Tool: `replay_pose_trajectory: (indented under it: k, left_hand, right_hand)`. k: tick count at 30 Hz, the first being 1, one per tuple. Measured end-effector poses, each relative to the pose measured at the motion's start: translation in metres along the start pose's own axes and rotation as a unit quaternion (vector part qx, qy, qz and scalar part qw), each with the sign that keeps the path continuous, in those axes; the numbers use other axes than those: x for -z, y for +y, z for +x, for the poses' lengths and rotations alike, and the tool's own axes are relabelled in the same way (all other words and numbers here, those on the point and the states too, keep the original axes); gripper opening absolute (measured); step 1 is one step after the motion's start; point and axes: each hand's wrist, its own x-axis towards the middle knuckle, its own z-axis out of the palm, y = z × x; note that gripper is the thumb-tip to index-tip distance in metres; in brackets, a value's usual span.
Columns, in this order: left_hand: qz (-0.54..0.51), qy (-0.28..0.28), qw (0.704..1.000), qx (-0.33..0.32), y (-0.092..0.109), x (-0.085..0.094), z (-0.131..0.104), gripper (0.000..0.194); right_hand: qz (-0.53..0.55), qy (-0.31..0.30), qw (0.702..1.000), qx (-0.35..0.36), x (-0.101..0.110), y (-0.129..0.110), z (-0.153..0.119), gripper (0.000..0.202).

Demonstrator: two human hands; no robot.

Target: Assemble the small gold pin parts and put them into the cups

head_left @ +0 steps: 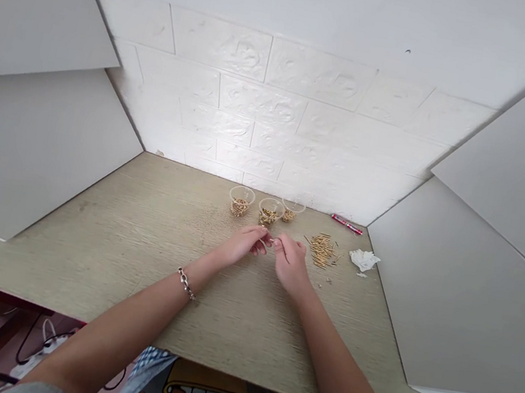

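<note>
Over the middle of the table, my left hand [248,243] and my right hand [290,258] meet almost fingertip to fingertip. Each is closed in a pinch, and a small thin piece seems to lie between them, too small to name. Just behind my hands stand three clear plastic cups: a left cup [240,202], a middle cup [270,213] and a right cup [292,208]. All of them hold small gold-coloured pieces. To the right of my right hand lies a pile of thin gold-coloured rods [322,250]. My left wrist wears a chain bracelet [186,283].
A red tube-like packet [346,223] lies by the back wall. Crumpled white tissue [363,260] sits near the right panel [469,294]. Small bits [327,280] are scattered before the rod pile. Another grey panel [48,145] borders the table [136,222] on the left.
</note>
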Motion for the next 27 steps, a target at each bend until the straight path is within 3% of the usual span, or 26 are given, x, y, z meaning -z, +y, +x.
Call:
replay_pose_trajectory:
  k: [2,5,9,15,20,27]
  left_hand:
    - [-0.129,-0.029,0.991,0.019,0.003,0.001,0.000,0.032]
    - [-0.221,-0.058,0.973,0.021,0.008,0.001,-0.004,0.027]
    - [-0.271,-0.075,0.960,0.007,0.011,0.000,-0.009,0.020]
    - [-0.304,-0.072,0.950,0.009,0.010,0.001,-0.008,0.030]
    - [-0.226,-0.026,0.974,0.003,0.009,-0.002,-0.007,0.026]
    - [-0.174,-0.005,0.985,0.003,0.005,-0.004,-0.005,0.024]
  right_hand:
    - [0.043,0.059,0.997,0.019,0.003,-0.004,-0.003,0.026]
    - [0.054,0.148,0.986,0.054,0.008,-0.011,-0.008,0.018]
    - [0.022,0.213,0.973,0.087,0.013,-0.019,-0.011,0.013]
    - [-0.032,0.281,0.958,0.051,0.012,-0.021,-0.012,0.016]
    - [-0.083,0.278,0.956,0.042,0.011,-0.018,-0.013,0.018]
    - [-0.175,0.161,0.970,0.051,0.015,-0.025,-0.011,0.016]
